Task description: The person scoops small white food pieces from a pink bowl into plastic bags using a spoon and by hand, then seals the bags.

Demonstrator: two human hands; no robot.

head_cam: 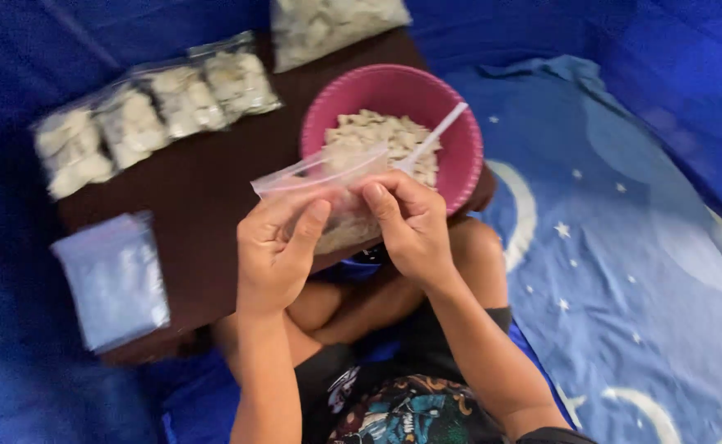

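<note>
Soft, even daylight on my lap; a bright patch glares at the right edge. Everything is slightly motion-blurred, edges softest, shadows faint.

Landmark: bowl (pixel 394 90), on the right end of the worktop (pixel 204 197).

- In the bowl: a heap of pieces (pixel 381 136), with a spoon (pixel 435 136) leaning on the near right rim.
- Before the bowl, over its near edge: a small bag (pixel 320 177), with the left hand (pixel 274 247) and right hand (pixel 410 222) side by side at it.
- Behind the bowl, at the far worktop edge: a large filled bag (pixel 328 25).
- Left of the bowl: a row of filled bags (pixel 155 111), lying edge to edge on the worktop.
- Left and nearer than the bowl: a stack of empty bags (pixel 114 279) at the near left corner.
- Right of the bowl, below the worktop: a patterned sheet (pixel 624 271).
</note>
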